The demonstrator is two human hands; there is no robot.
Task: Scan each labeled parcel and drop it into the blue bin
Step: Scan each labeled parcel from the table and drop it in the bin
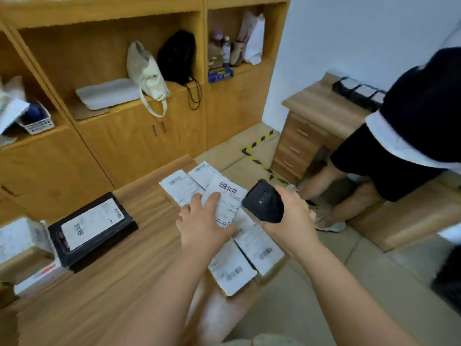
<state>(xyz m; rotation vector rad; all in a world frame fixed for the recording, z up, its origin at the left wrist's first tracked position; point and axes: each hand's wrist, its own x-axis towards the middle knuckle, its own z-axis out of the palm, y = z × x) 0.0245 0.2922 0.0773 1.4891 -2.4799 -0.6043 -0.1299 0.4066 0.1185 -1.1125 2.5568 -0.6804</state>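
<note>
Clearly scanning: the left grip [207,221] rests flat-fingered on a labeled parcel [228,203] on the table [124,270], the right grip [290,221] clasps the scanner [264,202], which next must aim at that barcode [227,189].

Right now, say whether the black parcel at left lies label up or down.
Label up: the black parcel lies flat on the table, its barcodes showing.

Occlusions and crops, head view.
Near-left part of the top label [228,198] sits under the left hand [202,221]; label print everywhere is too blurred to read. Handle of the scanner [263,202] is buried in the right hand [291,221]. At far right the person [411,116] is cut by the right edge. At near left the white box [15,236] is cropped by the left edge.
</note>
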